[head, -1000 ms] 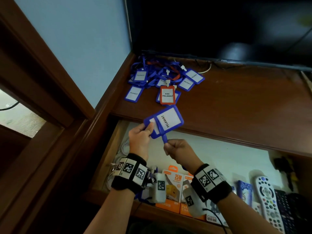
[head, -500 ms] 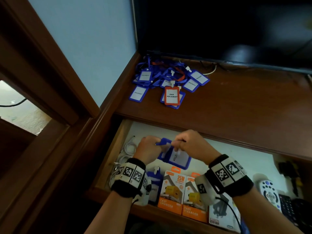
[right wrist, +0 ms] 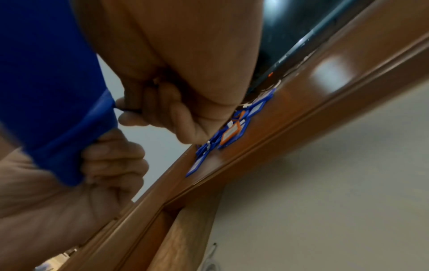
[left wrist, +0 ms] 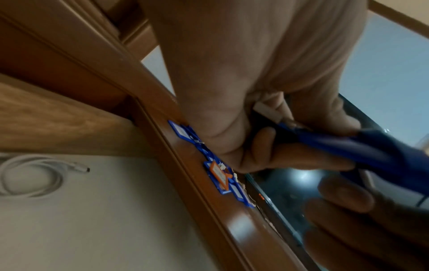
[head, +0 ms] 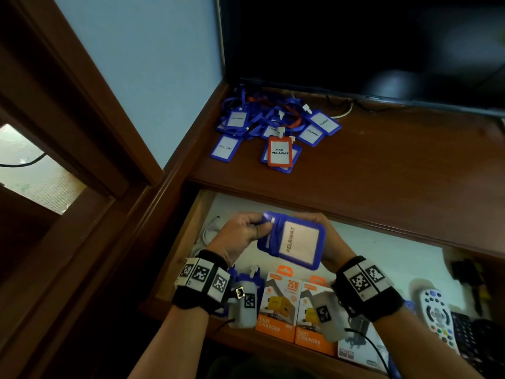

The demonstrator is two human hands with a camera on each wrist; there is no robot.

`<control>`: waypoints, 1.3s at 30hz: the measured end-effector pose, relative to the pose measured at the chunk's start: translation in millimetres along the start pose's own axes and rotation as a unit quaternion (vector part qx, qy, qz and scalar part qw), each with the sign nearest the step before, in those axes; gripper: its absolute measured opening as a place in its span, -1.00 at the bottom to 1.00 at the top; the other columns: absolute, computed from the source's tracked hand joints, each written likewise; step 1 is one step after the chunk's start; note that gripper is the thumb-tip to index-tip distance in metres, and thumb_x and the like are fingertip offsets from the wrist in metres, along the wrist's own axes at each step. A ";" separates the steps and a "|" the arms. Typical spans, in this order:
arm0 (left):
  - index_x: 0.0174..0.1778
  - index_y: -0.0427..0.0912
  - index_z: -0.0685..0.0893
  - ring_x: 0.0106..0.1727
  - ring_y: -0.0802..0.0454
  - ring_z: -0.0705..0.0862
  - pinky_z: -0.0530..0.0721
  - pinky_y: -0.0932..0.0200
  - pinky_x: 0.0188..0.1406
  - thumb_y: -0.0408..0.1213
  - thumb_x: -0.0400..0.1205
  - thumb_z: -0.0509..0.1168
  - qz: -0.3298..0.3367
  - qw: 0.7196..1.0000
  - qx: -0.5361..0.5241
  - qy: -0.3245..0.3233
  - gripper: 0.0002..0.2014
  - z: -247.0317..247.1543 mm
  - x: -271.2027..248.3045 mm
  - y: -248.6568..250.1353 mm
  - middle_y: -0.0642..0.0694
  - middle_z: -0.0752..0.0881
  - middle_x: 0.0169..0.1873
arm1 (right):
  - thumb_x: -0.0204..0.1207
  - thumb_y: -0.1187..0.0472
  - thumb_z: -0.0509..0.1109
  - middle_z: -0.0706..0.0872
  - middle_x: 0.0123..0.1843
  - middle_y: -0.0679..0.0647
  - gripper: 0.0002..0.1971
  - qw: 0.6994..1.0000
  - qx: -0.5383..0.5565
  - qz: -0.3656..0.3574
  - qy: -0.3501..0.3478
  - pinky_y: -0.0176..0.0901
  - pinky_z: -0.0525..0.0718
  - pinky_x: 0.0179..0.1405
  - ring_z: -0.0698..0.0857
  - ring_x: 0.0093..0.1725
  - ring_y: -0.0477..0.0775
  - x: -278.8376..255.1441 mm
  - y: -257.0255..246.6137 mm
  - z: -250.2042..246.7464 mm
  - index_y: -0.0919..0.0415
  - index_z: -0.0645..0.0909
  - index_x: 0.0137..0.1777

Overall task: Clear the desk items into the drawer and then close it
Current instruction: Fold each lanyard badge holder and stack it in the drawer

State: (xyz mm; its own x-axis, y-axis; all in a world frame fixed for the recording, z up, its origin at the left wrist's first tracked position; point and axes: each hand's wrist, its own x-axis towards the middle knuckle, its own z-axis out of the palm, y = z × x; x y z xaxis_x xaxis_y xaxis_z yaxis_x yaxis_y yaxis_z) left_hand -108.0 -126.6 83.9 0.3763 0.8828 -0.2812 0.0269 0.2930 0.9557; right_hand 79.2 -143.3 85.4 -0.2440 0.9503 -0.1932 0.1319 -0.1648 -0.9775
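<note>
A blue badge holder (head: 296, 242) marked PELAWAT, its blue lanyard wound round it, hangs over the open drawer (head: 377, 250). My left hand (head: 243, 233) grips its left end, thumb on top, as the left wrist view shows around the blue holder (left wrist: 362, 146). My right hand (head: 332, 242) holds its right side from behind, fingers mostly hidden by the card; the right wrist view shows them curled at the blue holder's (right wrist: 46, 91) edge. A heap of blue badge holders (head: 273, 127) and one orange holder (head: 279, 151) lies on the desk's back left corner.
In the drawer lie a white cable (head: 210, 231), orange charger boxes (head: 278, 305), a blue badge (head: 246, 280), a remote (head: 437, 315) and a dark keypad (head: 470, 337). A dark screen (head: 355, 45) stands at the desk's back. A wooden frame (head: 82, 105) rises at left.
Both hands brought the blue badge holder from above the desk edge down over the drawer; the loose lanyard is now wound round it, and the card faces up.
</note>
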 end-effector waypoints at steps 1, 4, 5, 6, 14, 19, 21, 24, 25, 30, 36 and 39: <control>-0.01 -0.30 0.71 -0.01 -0.07 0.73 0.69 0.13 0.06 -0.48 0.63 0.22 0.009 0.999 -0.030 0.009 -0.83 1.4 0.3 0.3 -0.19 0.78 -0.12 | 0.62 0.43 0.21 0.62 -0.44 0.03 -0.76 0.997 0.074 0.036 0.009 -0.29 0.51 -0.44 0.58 -0.48 -0.09 1.0 -0.3 2.9 0.30 0.59 -0.27; 0.05 -0.28 0.68 -0.04 0.04 0.77 0.71 0.18 0.01 -0.36 0.59 0.26 0.039 0.994 -0.105 0.015 -0.82 2.5 1.4 2.4 -0.06 0.83 -0.14 | 0.66 0.38 0.13 0.54 -0.43 0.12 -0.74 0.982 0.165 0.082 0.030 -0.28 0.49 -0.61 0.50 -0.55 -0.04 6.3 -2.0 15.3 0.30 0.52 -0.26; 0.07 -0.27 0.67 -0.04 0.08 0.78 0.71 0.21 -0.02 -0.33 0.59 0.24 0.047 0.992 -0.116 0.013 -0.80 1.7 1.1 4.0 -0.02 0.83 -0.14 | 0.67 0.43 0.14 0.51 -0.52 0.09 -0.68 0.986 0.144 0.074 0.029 -0.31 0.44 -0.65 0.44 -0.62 -0.07 6.2 -2.8 20.5 0.29 0.49 -0.34; 0.08 -0.26 0.66 -0.04 0.11 0.78 0.71 0.23 -0.04 -0.33 0.59 0.19 0.054 0.992 -0.117 0.015 -0.78 0.6 1.1 5.5 0.00 0.84 -0.15 | 0.65 0.49 0.14 0.47 -0.61 0.02 -0.61 0.991 0.112 0.060 0.034 -0.34 0.41 -0.65 0.38 -0.66 -0.10 6.1 -4.0 25.2 0.26 0.45 -0.43; 0.05 -0.26 0.71 -0.04 -0.01 0.77 0.69 0.12 -0.06 -0.22 0.55 0.20 0.023 0.991 -0.113 0.065 -0.72 -31.2 -7.3 -5.9 -0.09 0.83 -0.12 | 0.72 0.29 0.05 0.48 -0.50 0.12 -0.60 0.984 0.147 0.093 -0.040 -0.18 0.41 -0.51 0.37 -0.54 0.02 16.7 1.9 56.6 0.14 0.61 -0.30; 0.07 -0.32 0.70 0.05 -0.16 0.73 0.69 0.01 0.07 -0.42 0.66 0.18 -0.062 0.988 -0.093 0.105 -0.80 -63.8 -7.8 -11.3 -0.27 0.78 -0.04 | 0.67 0.30 0.15 0.54 -0.37 0.26 -0.72 0.987 0.078 0.140 0.007 -0.19 0.46 -0.53 0.45 -0.44 0.11 33.3 17.5 55.3 0.37 0.66 -0.13; 0.07 -0.38 0.68 0.04 -0.21 0.73 0.69 -0.03 0.09 -0.44 0.63 0.23 -0.101 0.986 -0.081 0.104 -0.82 -79.3 -7.5 -10.7 -0.33 0.76 -0.03 | 0.64 0.32 0.20 0.52 -0.39 0.26 -0.74 0.988 0.052 0.138 0.053 -0.20 0.42 -0.54 0.43 -0.43 0.13 43.3 19.1 50.4 0.45 0.64 -0.17; 0.00 -0.47 0.69 -0.10 -0.07 0.73 0.71 0.20 -0.13 -0.44 0.62 0.31 -0.148 0.984 0.068 0.070 -0.85 -101.1 -4.1 -11.6 -0.26 0.75 -0.14 | 0.57 0.35 0.30 0.46 -0.51 0.13 -0.78 0.979 0.033 0.124 0.159 -0.19 0.34 -0.51 0.38 -0.49 0.04 65.7 12.8 40.3 0.33 0.63 -0.30; -0.06 -0.48 0.70 -0.15 -0.03 0.70 0.66 0.18 -0.16 -0.41 0.61 0.34 -0.158 0.973 0.160 0.042 -0.84 -106.4 -1.7 -12.0 -0.24 0.73 -0.18 | 0.54 0.36 0.32 0.49 -0.50 0.10 -0.81 0.974 0.019 0.114 0.193 -0.19 0.33 -0.50 0.40 -0.49 0.02 76.8 11.1 35.1 0.33 0.65 -0.29; -0.15 -0.29 0.69 -0.01 -0.05 0.67 0.60 0.13 -0.10 -0.16 0.60 0.35 -0.165 0.792 0.571 -0.139 -0.77 -107.7 10.6 -16.6 -0.15 0.70 -0.07 | 0.44 0.19 0.42 0.67 -0.11 0.03 -0.95 0.948 -0.092 0.092 0.292 -0.01 0.60 -0.01 0.62 -0.01 0.09 141.4 8.7 13.6 0.02 0.63 -0.16; -0.40 -0.28 0.51 -0.42 -0.07 0.53 0.55 0.12 -0.41 -0.36 0.56 0.24 -0.132 0.669 0.675 -0.282 -0.80 -93.6 23.3 -42.3 -0.20 0.56 -0.37 | 0.40 -0.10 0.45 0.20 0.52 0.23 -0.27 0.869 -0.284 0.202 0.351 0.24 0.32 0.42 0.21 0.47 0.35 196.0 0.6 14.0 0.17 0.27 0.49; -0.36 -0.28 0.53 -0.29 -0.19 0.64 0.63 0.06 -0.31 -0.38 0.54 0.25 -0.116 0.646 0.684 -0.317 -0.84 -89.2 25.1 -52.2 -0.21 0.60 -0.35 | 0.37 -0.24 0.42 0.16 0.55 0.22 -0.16 0.839 -0.315 0.266 0.356 0.21 0.25 0.43 0.17 0.51 0.34 213.3 1.1 12.5 0.21 0.23 0.51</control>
State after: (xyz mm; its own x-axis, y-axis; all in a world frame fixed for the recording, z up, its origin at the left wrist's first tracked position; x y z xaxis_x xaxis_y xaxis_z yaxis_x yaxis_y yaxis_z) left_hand -182.5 -87.0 19.2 0.5078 0.4177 -0.7535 0.7810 -0.5924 0.1979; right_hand 15.2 55.9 42.0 0.6158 0.7404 -0.2694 0.5759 -0.6564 -0.4874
